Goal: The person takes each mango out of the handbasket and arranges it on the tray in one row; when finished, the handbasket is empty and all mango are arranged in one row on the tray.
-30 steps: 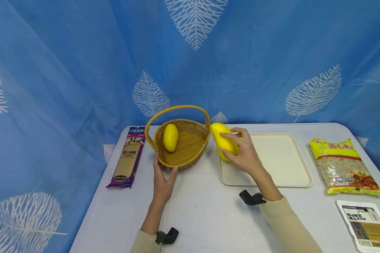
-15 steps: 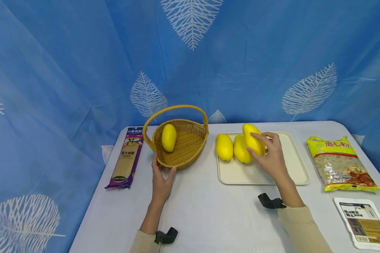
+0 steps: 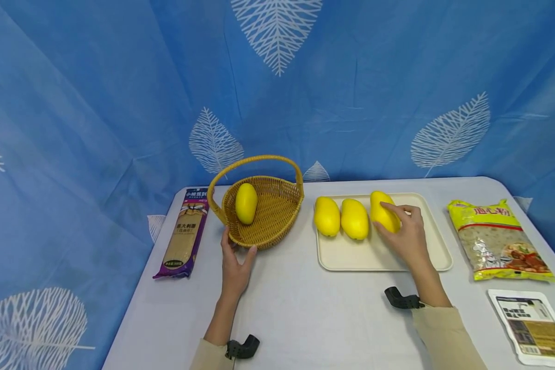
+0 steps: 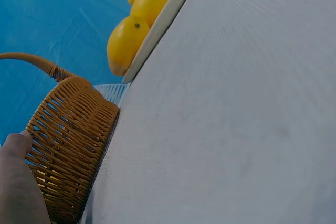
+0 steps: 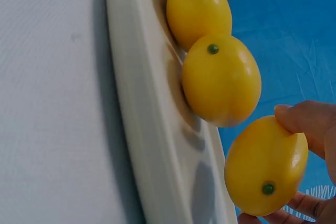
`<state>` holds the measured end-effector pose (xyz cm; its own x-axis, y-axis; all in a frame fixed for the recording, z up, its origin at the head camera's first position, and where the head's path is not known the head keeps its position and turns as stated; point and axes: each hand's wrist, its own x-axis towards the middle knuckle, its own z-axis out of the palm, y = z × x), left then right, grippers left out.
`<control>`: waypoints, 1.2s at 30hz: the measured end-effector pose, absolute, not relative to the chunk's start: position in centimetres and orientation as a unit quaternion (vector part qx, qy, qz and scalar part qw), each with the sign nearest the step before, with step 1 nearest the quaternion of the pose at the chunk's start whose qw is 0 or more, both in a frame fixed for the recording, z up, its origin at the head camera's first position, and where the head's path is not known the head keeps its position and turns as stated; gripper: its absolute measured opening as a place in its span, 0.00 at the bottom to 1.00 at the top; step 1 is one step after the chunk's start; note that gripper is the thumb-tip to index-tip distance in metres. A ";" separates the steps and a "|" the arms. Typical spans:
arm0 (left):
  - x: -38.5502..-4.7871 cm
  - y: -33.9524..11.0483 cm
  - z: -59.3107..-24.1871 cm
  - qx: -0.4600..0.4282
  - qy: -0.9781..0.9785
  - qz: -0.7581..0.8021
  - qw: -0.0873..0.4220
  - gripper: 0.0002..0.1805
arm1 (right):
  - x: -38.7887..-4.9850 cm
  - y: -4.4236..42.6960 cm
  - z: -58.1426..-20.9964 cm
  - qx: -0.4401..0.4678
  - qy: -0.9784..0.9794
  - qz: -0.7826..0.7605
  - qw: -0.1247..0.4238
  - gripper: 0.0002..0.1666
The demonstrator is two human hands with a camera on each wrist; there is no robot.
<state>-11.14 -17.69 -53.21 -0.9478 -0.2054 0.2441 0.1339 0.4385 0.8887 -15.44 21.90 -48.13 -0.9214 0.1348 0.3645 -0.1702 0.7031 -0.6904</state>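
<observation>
My right hand pinches a yellow mango between thumb and fingers over the middle of the cream tray. In the right wrist view this mango shows its green stem spot toward the camera. Two more mangoes, one at the left and one beside it, lie on the tray's left part. My left hand holds the near rim of the wicker basket, its thumb on the outside in the left wrist view. One mango lies in the basket's left side.
A purple noodle pack lies left of the basket. Right of the tray are a yellow pasta bag and, nearer the front, a white-edged flat packet. A blue curtain hangs behind the table.
My right hand has carried its mango rightward from beside the basket and lowered it at the tray, right of the other two. The left hand has stayed at the basket's rim.
</observation>
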 end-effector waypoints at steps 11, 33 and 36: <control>-11.1 -17.6 -53.0 0.019 -0.830 -0.534 0.161 0.47 | -15.1 22.2 -48.6 -0.012 -0.921 0.364 0.139 0.30; -9.8 -16.3 -49.9 0.025 -0.822 -0.549 0.151 0.46 | -15.2 22.3 -47.9 -0.016 -0.938 0.334 0.093 0.35; -9.8 -16.4 -49.8 0.017 -0.823 -0.547 0.154 0.46 | -15.1 22.3 -47.8 -0.015 -0.938 0.334 0.093 0.36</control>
<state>-9.78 -16.36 -49.80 -0.9521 -0.1961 0.2344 0.1402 0.4015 0.9051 -15.14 22.26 -47.83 -0.9823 0.0893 0.1645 -0.0347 0.7768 -0.6288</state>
